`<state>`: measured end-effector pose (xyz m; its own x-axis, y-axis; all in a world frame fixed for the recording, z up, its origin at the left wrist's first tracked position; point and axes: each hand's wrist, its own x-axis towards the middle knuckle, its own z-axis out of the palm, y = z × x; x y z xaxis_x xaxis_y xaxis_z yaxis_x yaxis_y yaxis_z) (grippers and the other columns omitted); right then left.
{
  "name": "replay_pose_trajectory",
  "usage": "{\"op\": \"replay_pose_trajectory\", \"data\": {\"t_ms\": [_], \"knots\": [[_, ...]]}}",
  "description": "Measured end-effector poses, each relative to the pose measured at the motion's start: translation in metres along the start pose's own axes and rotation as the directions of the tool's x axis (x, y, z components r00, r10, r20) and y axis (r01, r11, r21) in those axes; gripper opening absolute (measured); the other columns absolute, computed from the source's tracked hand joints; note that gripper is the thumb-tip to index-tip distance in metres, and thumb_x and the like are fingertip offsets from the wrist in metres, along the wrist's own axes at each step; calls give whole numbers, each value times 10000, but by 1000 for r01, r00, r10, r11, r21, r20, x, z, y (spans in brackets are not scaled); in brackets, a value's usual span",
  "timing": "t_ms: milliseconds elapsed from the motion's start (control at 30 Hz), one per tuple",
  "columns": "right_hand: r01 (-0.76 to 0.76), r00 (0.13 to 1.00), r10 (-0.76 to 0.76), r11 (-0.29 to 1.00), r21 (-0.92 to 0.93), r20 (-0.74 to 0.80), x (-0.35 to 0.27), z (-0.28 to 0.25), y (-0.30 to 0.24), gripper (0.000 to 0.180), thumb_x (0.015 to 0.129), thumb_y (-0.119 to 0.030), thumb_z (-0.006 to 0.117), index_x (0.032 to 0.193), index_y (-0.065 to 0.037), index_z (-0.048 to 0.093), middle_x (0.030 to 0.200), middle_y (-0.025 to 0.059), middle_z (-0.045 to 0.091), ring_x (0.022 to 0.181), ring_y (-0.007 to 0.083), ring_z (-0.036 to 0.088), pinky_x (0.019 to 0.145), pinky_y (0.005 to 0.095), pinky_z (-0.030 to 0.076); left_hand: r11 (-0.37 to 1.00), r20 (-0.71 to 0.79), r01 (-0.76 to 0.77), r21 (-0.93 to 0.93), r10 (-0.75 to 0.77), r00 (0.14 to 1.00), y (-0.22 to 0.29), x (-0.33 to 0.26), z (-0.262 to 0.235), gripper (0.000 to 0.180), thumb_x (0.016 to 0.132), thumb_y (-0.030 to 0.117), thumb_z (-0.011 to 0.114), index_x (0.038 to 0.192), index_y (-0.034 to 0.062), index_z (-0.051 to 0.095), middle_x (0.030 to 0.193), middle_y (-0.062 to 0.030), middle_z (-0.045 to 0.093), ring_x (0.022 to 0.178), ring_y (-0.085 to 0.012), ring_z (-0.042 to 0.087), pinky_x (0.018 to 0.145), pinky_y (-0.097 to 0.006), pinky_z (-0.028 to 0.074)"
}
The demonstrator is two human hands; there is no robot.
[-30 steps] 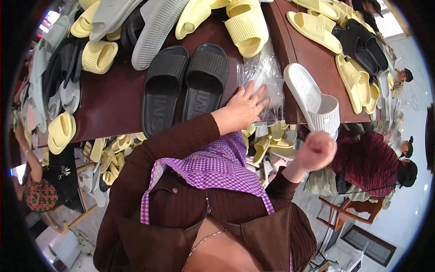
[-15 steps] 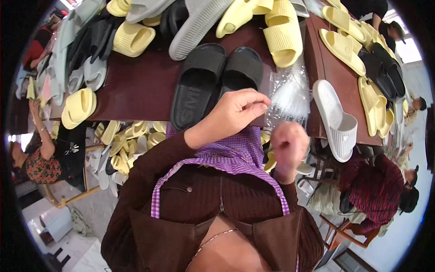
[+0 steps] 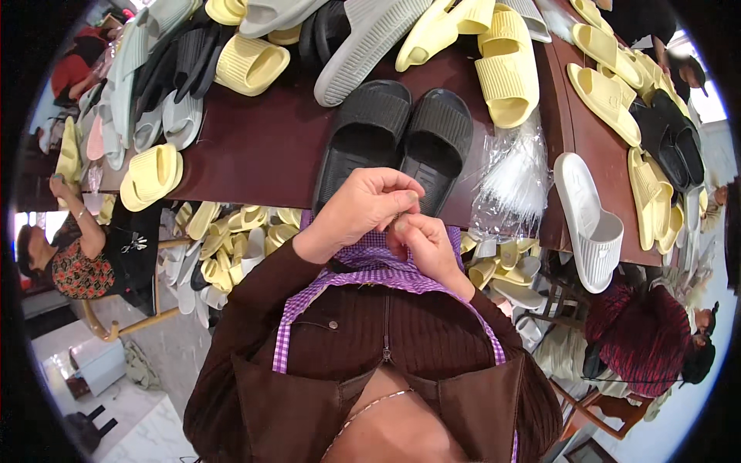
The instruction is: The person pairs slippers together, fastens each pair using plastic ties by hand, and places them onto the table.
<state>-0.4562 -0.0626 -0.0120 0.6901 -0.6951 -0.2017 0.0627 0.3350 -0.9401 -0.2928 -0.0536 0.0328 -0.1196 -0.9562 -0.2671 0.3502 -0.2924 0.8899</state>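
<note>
Far left: a seated person in a patterned top [image 3: 73,266] is sitting beside the table. A yellow slide [image 3: 150,176] is hanging over the table [image 3: 262,147] edge there, with a heap of yellow slides [image 3: 231,231] lying below the edge.

Centre: a pair of black slides [image 3: 397,143] is lying side by side on the dark table, heels pointing toward the wearer. Just in front of the heels, the left hand [image 3: 363,212] is curling, fingertips [image 3: 405,199] pinching together over the right hand. The right hand [image 3: 424,247] is meeting it, fingers bunched, the two hands touching. Whatever is being pinched between them is too small to make out; cannot tell if anything is actually held. Both hands are hovering at the table's near edge, above a purple checked apron [image 3: 370,270].

Right of the hands: a clear plastic bag of thin white strands [image 3: 513,177] is lying on the table, near the right black slide. A ribbed yellow slide [image 3: 505,73] is sitting behind it.

Further right: a white slide [image 3: 590,220] is overhanging the edge. More yellow and black slides [image 3: 656,131] are lying along the far right.
</note>
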Motion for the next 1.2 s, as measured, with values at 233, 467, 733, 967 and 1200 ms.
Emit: {"op": "replay_pose_trajectory", "data": {"t_ms": [233, 467, 733, 967, 1200], "knots": [[15, 987, -10, 999, -30, 163, 2, -5, -6, 195, 926, -106, 485, 875, 19, 627, 766, 38, 620, 603, 76, 534, 561, 220, 449, 994, -18, 112, -4, -112, 993, 9, -6, -10, 170, 922, 95, 546, 965, -35, 646, 656, -20, 592, 479, -15, 430, 450, -153, 319], [147, 985, -121, 964, -222, 126, -6, -28, -23, 189, 900, -50, 521, 1016, 37, 642, 927, 70, 657, 698, 98, 591, 639, 231, 494, 952, -52, 166, 259, -158, 986, 20, -32, -35, 192, 930, 125, 540, 943, -35, 645, 568, -2, 532, 441, -23, 401, 406, -166, 274], [84, 996, -90, 980, -179, -24, -17, -55, -25, 185, 905, -46, 521, 1018, 30, 646, 906, 70, 660, 710, 94, 586, 654, 222, 492, 856, 51, 508, 95, -514, 856, 9, -39, -38, 214, 935, 135, 531, 938, -60, 620, 522, -9, 490, 370, -28, 328, 344, -192, 223], [100, 987, -125, 972, -213, -106, -19, -63, -36, 184, 915, -59, 520, 1014, 14, 656, 897, 58, 659, 712, 86, 583, 652, 210, 481, 799, 125, 589, -121, -576, 808, -3, -9, -23, 207, 939, 121, 517, 955, -74, 585, 507, -17, 461, 343, -35, 306, 329, -195, 220], [158, 958, -200, 966, -203, -205, -28, -78, -42, 188, 927, -89, 528, 1020, 4, 663, 891, 52, 665, 703, 74, 573, 649, 203, 474, 712, 216, 653, -259, -616, 758, -20, -6, -21, 196, 930, 92, 508, 975, -87, 571, 540, -36, 463, 355, -47, 295, 331, -209, 215]]}}
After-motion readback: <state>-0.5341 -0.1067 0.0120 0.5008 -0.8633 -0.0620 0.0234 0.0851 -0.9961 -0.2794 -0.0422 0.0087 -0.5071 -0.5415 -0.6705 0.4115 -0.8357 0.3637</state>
